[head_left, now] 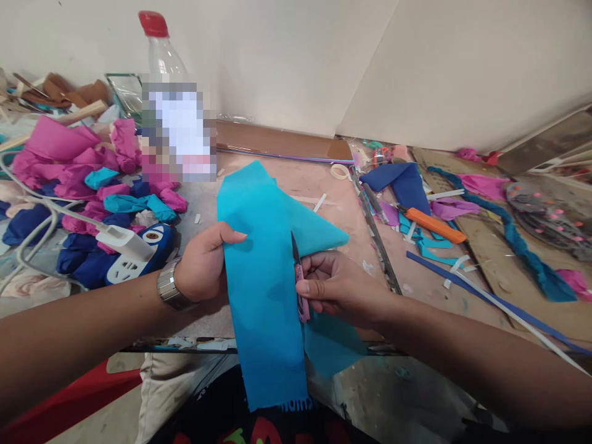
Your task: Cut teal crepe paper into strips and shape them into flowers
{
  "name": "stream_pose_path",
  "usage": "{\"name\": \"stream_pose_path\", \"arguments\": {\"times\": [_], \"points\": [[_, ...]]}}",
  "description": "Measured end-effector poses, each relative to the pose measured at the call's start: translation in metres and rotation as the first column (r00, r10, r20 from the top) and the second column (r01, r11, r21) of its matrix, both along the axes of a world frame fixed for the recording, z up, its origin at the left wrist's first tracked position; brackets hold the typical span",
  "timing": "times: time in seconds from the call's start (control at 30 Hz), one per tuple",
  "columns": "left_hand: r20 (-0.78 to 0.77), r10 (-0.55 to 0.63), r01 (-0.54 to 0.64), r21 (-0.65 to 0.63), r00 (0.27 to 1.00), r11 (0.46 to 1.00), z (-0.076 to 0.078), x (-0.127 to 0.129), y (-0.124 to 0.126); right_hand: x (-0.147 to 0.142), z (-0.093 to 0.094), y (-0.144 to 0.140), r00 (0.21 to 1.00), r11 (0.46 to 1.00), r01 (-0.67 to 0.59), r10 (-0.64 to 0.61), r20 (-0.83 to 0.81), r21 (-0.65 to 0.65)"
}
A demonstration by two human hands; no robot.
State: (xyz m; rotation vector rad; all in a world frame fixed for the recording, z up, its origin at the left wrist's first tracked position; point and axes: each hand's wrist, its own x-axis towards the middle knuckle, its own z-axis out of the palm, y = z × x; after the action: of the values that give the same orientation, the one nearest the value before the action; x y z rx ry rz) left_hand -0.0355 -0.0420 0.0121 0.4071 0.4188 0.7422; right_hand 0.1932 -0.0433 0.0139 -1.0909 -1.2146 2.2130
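A long strip of turquoise fabric point(261, 271) hangs from the table edge over my lap. My left hand point(203, 262), with a metal watch at the wrist, pinches the strip's left edge with the thumb on top. My right hand point(340, 287) grips small pink-handled scissors point(300, 277) whose dark blades point up along the strip's right edge, where a folded flap of the same fabric spreads to the right.
A pile of pink, blue and turquoise fabric rolls point(87, 179) lies left, with a white power strip point(129, 243) and cable. A plastic bottle point(169, 98) stands behind. On the right lie a metal ruler point(377, 237), an orange cutter point(432, 225), blue fabric point(404, 182) and scraps.
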Motion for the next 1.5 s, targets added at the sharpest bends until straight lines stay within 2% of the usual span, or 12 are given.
{"name": "stream_pose_path", "arguments": {"times": [0.57, 0.73, 0.9, 1.27, 1.5], "points": [[-0.045, 0.032, -0.032, 0.017, 0.998, 0.999, -0.001, 0.000, 0.000, -0.002, -0.003, 0.001, 0.999, 0.999, 0.033, -0.034, 0.028, 0.011], [0.025, -0.047, 0.047, 0.031, 0.999, 0.998, -0.001, 0.001, 0.000, -0.002, -0.004, -0.001, 0.998, 0.999, 0.049, -0.050, 0.030, 0.015], [0.003, 0.014, -0.014, 0.011, 1.000, 1.000, 0.000, -0.002, 0.003, -0.002, 0.000, -0.002, 1.000, 1.000, 0.027, -0.027, 0.016, -0.003], [0.042, 0.002, -0.002, -0.011, 0.999, 1.000, 0.013, 0.007, -0.006, -0.001, -0.003, -0.002, 0.999, 1.000, 0.023, -0.023, 0.022, 0.009], [0.021, -0.024, 0.024, 0.027, 0.999, 0.999, 0.005, 0.002, -0.002, -0.001, -0.002, -0.003, 1.000, 1.000, 0.021, -0.021, 0.012, 0.006]]}}
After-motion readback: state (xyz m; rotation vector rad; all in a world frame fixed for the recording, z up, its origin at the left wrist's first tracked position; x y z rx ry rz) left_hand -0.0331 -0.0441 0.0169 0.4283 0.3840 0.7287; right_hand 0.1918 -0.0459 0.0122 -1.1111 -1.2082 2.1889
